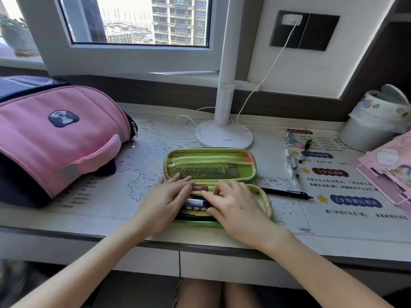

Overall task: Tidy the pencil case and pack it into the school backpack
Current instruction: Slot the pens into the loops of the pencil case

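Observation:
A green pencil case (211, 160) lies open on the desk in front of me, its mesh-pocket lid folded back. Several pens and a blue item with yellow dots (195, 204) lie in its near half. My left hand (165, 202) rests flat on the left side of that half, fingers spread over the pens. Over the right side, my right hand (235, 204) presses down with its fingers apart. A pink and navy backpack (55, 138) lies on its side at the left of the desk. Neither hand grips anything that I can see.
A black pen (287, 193) lies just right of the case, with more pens (293, 167) and erasers (293, 138) further right. A white lamp base (224, 136) and its cable stand behind the case. A white bin (373, 123) and pink folders (391, 172) sit at the far right.

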The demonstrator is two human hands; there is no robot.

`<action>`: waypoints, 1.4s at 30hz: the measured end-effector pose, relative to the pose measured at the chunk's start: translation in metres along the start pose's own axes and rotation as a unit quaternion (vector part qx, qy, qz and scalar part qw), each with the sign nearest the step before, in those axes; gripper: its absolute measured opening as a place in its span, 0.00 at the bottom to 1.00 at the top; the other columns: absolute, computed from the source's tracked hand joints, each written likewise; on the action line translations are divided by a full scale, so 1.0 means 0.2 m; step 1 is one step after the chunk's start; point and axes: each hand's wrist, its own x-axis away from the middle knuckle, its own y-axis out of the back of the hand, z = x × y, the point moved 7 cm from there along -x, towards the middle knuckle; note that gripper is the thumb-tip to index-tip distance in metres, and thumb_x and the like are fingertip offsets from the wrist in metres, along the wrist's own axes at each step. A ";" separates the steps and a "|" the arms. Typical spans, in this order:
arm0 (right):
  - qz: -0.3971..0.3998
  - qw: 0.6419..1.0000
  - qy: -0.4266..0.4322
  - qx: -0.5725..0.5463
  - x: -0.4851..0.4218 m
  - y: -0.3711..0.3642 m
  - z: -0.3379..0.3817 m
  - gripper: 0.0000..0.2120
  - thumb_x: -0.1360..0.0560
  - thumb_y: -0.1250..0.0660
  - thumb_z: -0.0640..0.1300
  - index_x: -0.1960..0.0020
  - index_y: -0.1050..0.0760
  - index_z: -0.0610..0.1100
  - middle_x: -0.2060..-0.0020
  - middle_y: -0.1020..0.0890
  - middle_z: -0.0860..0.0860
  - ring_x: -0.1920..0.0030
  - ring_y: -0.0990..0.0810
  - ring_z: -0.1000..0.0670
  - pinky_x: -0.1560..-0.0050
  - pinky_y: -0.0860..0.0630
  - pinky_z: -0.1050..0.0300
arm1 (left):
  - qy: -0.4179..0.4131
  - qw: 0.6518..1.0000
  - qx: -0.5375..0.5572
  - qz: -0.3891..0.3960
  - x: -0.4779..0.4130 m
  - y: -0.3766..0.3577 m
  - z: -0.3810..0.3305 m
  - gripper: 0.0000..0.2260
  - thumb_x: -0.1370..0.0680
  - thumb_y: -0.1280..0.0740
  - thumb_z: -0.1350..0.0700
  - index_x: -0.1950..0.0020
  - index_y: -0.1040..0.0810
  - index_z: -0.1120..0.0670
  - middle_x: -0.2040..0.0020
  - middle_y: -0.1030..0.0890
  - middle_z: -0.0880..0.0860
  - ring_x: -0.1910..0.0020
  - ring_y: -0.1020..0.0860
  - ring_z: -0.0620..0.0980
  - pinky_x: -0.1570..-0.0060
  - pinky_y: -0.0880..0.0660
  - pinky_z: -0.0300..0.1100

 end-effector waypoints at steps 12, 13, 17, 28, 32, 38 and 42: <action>0.059 0.955 -0.279 0.078 0.24 0.07 -0.74 0.11 0.24 0.36 0.49 0.45 0.22 0.45 0.48 0.20 0.50 0.44 0.26 0.46 0.41 0.34 0.51 | -0.030 0.988 -0.149 0.013 0.02 -0.02 -0.03 0.34 0.30 0.63 0.36 0.29 0.39 0.45 0.28 0.42 0.40 0.27 0.49 0.42 0.29 0.62 0.45; 0.049 0.956 -0.274 0.087 0.24 0.08 -0.74 0.09 0.25 0.35 0.48 0.48 0.22 0.45 0.50 0.20 0.50 0.45 0.26 0.46 0.42 0.34 0.51 | -0.031 0.991 -0.133 0.010 0.02 -0.02 -0.03 0.34 0.30 0.62 0.36 0.29 0.37 0.45 0.29 0.41 0.40 0.27 0.49 0.41 0.29 0.62 0.44; -0.049 0.957 -0.251 0.138 0.20 0.20 -0.62 0.05 0.31 0.28 0.42 0.59 0.21 0.40 0.61 0.20 0.46 0.57 0.23 0.42 0.53 0.29 0.49 | 0.014 0.999 0.026 -0.040 0.04 0.06 -0.03 0.21 0.22 0.50 0.43 0.34 0.29 0.48 0.34 0.31 0.41 0.31 0.41 0.38 0.30 0.56 0.38; 0.031 0.989 -0.136 -0.045 -0.08 0.10 -0.06 0.11 0.24 0.37 0.54 0.47 0.21 0.51 0.52 0.20 0.54 0.48 0.27 0.52 0.41 0.35 0.54 | 0.092 0.958 0.254 -0.096 -0.02 0.21 0.00 0.16 0.20 0.47 0.48 0.41 0.24 0.50 0.41 0.23 0.46 0.42 0.27 0.41 0.51 0.36 0.28; 0.023 0.984 -0.131 -0.119 -0.12 0.05 -0.08 0.13 0.23 0.39 0.55 0.46 0.20 0.51 0.51 0.19 0.53 0.48 0.26 0.52 0.42 0.33 0.52 | 0.056 0.971 0.212 -0.094 -0.07 0.20 -0.10 0.15 0.21 0.46 0.48 0.43 0.22 0.51 0.45 0.21 0.45 0.46 0.26 0.37 0.52 0.34 0.30; -0.164 0.898 -0.407 -0.042 0.09 0.22 -0.86 0.13 0.22 0.40 0.48 0.48 0.22 0.41 0.58 0.17 0.45 0.62 0.22 0.46 0.67 0.29 0.59 | 0.023 0.987 0.133 -0.085 -0.22 0.16 -0.20 0.13 0.24 0.39 0.45 0.48 0.20 0.51 0.52 0.19 0.46 0.50 0.23 0.44 0.50 0.27 0.43; -0.124 0.801 -0.585 -0.008 0.21 0.16 -1.37 0.19 0.23 0.40 0.55 0.55 0.22 0.40 0.63 0.19 0.43 0.64 0.23 0.43 0.66 0.29 0.58 | -0.021 0.994 0.064 -0.085 -0.38 0.09 -0.43 0.05 0.24 0.35 0.53 0.54 0.21 0.51 0.60 0.21 0.44 0.60 0.24 0.43 0.61 0.30 0.37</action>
